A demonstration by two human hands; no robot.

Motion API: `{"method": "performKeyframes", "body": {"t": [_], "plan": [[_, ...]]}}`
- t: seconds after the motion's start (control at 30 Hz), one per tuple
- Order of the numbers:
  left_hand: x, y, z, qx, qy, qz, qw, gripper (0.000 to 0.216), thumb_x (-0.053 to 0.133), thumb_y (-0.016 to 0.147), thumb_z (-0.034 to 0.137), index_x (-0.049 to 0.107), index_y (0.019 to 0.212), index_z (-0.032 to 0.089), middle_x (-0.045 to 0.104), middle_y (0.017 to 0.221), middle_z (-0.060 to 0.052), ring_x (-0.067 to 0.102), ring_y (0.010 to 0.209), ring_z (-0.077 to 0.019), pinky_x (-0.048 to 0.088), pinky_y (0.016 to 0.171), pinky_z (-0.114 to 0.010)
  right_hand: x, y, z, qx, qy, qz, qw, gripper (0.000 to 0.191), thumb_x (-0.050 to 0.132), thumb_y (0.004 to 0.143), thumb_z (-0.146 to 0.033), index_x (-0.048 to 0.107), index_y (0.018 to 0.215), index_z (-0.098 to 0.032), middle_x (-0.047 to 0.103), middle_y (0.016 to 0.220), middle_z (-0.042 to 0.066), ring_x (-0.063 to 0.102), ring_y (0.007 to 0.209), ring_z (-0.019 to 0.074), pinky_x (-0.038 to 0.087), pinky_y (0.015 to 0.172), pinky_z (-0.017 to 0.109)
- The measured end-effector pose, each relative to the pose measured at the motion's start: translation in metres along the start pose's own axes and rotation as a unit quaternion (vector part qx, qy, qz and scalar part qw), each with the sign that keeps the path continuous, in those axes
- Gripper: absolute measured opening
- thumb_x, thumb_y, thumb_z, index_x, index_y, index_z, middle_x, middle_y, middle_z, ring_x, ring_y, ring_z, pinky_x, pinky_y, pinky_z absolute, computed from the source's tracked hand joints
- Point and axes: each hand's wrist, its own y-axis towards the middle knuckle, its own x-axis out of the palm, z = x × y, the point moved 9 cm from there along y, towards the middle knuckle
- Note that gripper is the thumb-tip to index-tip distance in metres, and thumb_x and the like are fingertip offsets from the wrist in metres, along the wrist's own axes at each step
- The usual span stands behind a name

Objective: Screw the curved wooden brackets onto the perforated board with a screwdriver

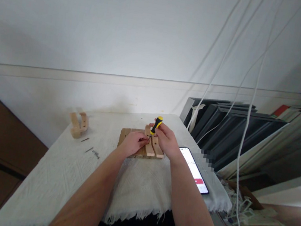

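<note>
My right hand [166, 141] is closed around a short screwdriver [156, 125] with a yellow and black handle, held upright with its tip down on the wooden pieces [154, 148]. These light wooden strips lie on a flat cardboard-coloured board [125, 133] on the white cloth. My left hand [134, 143] rests on the board just left of the screwdriver tip, fingers pinched together near the tip; what they pinch is too small to make out.
A small wooden bracket [78, 125] stands at the table's far left, with a few loose screws [90, 149] near it. A phone [194, 169] with a lit screen lies right of my hand. Dark panels [229, 132] lean against the wall at right; white cables [246, 123] hang down.
</note>
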Motion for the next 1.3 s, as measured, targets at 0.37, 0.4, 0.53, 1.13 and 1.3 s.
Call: {"method": "performKeyframes", "body": {"t": [0.37,0.4,0.53,1.13,1.3], "plan": [[0.002,0.002,0.000,-0.002,0.007,-0.009,1.000,0.027,0.054,0.087,0.031,0.072,0.076,0.015,0.062,0.071,-0.004,0.054,0.071,-0.0163,0.036,0.063,-0.025,0.004,0.005,-0.004,0.007,-0.083,0.021,0.996,0.032,0.058,0.080,-0.040,0.061,0.100,-0.016,0.065,0.087,0.003,0.056,0.072,0.0139,0.045,0.070,0.029],[0.002,0.002,0.000,-0.002,0.008,-0.011,1.000,0.026,0.054,0.087,0.031,0.071,0.075,0.015,0.062,0.070,-0.004,0.055,0.071,-0.0164,0.036,0.064,-0.025,0.005,0.005,-0.005,0.003,-0.068,0.011,0.998,0.032,0.055,0.082,-0.039,0.062,0.103,-0.016,0.066,0.091,0.003,0.057,0.076,0.0145,0.045,0.073,0.029],[0.002,0.002,0.000,0.001,0.013,-0.015,1.000,0.027,0.053,0.087,0.030,0.070,0.072,0.015,0.063,0.071,-0.004,0.056,0.071,-0.0168,0.037,0.064,-0.026,0.005,0.006,-0.006,0.000,-0.038,-0.010,0.999,0.042,0.050,0.081,-0.030,0.060,0.119,-0.017,0.066,0.099,0.005,0.059,0.086,0.0147,0.045,0.079,0.030],[0.001,0.000,-0.004,0.022,-0.006,0.026,0.999,0.022,0.056,0.086,0.028,0.074,0.085,0.015,0.071,0.089,-0.008,0.062,0.083,-0.0204,0.043,0.078,-0.030,0.031,0.006,-0.104,-0.137,-0.284,-0.194,0.929,0.055,0.048,0.078,-0.011,0.054,0.131,-0.025,0.065,0.113,0.007,0.060,0.089,0.0169,0.050,0.083,0.037],[0.000,0.000,-0.005,0.014,-0.020,0.025,0.999,0.020,0.056,0.085,0.026,0.074,0.085,0.016,0.071,0.089,-0.007,0.061,0.085,-0.0201,0.044,0.080,-0.031,0.037,0.015,-0.102,-0.136,-0.261,-0.139,0.946,0.060,0.057,0.083,-0.028,0.043,0.141,-0.025,0.052,0.133,0.012,0.057,0.103,0.0202,0.049,0.088,0.040]]}}
